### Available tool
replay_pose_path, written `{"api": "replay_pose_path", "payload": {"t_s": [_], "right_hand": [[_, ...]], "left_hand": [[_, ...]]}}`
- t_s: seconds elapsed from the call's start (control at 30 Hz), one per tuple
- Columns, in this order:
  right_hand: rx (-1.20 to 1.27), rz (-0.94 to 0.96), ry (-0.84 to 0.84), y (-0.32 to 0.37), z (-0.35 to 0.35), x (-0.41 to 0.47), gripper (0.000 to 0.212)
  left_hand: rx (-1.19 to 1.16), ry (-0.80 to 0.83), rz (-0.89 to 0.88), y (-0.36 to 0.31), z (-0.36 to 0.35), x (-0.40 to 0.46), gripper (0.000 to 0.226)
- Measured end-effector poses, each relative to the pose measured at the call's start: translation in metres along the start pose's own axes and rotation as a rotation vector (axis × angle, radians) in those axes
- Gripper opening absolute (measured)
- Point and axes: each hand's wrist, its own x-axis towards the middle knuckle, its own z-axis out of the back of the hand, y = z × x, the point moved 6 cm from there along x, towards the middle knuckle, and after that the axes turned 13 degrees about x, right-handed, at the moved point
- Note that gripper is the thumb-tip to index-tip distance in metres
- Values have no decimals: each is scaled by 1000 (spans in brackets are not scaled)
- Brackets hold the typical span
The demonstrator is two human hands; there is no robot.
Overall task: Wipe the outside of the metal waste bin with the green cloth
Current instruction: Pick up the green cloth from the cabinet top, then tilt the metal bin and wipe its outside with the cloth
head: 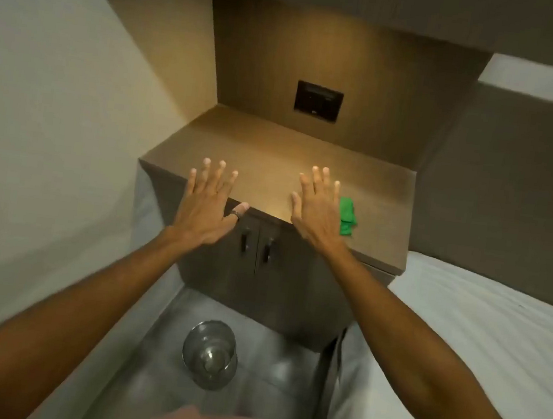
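A round metal waste bin (210, 354) stands on the grey floor below my arms, open top facing up. The folded green cloth (347, 216) lies on the brown cabinet top (264, 153), close to its front edge. My right hand (316, 207) is stretched out flat over that top, fingers spread, its outer edge just left of the cloth and partly hiding it. My left hand (207, 203) is also flat and spread over the cabinet's front left edge, a dark ring on its thumb. Neither hand holds anything.
The cabinet has two doors with dark handles (256, 243) below the top. A black switch panel (318, 102) is set in the back wall. A white bed (481, 336) fills the right side; a pale wall (55, 115) closes the left.
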Motion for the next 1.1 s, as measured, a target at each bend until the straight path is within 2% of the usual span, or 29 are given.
{"api": "replay_pose_path", "payload": {"t_s": [0.1, 0.23, 0.3, 0.37, 0.43, 0.5, 0.6, 0.7, 0.77, 0.8, 0.9, 0.97, 1.03, 1.1], "right_hand": [[-43, -140, 73, -50, -6, 10, 62], [-23, -175, 175, -89, -20, 25, 69], [57, -203, 212, -98, -38, 24, 75], [94, -168, 248, -98, -57, 14, 93], [61, -43, 308, -89, -70, 1, 113], [42, 54, 317, -84, -76, -14, 112], [75, 100, 250, -65, -85, -45, 105], [245, 127, 259, -42, -117, -93, 97], [499, -19, 256, -41, -154, -133, 87], [635, -156, 256, -46, -181, -160, 84], [1039, -653, 185, -70, -259, -230, 75], [1211, -990, 87, -95, -322, -284, 70], [1352, -1298, -38, -127, -405, -340, 60], [1456, -1492, -164, -160, -484, -388, 51]], "left_hand": [[15, 111, -52, -19, -26, -6, 76], [-51, 154, -112, -34, -47, -20, 72], [-59, 226, -152, -34, -61, -31, 72], [-68, 298, -184, -28, -81, -47, 71], [-77, 368, -192, -21, -98, -62, 70], [-102, 474, -193, -17, -119, -79, 69], [-181, 652, -171, -14, -151, -105, 68], [-280, 815, -132, -20, -185, -135, 62], [-342, 923, -103, -26, -218, -160, 57], [-365, 977, -87, -29, -239, -177, 57], [-438, 1087, -33, -40, -305, -217, 54], [-449, 1137, -49, -48, -369, -241, 57], [-466, 1135, -53, -58, -453, -258, 60], [-438, 1061, -65, -67, -536, -267, 66]]}}
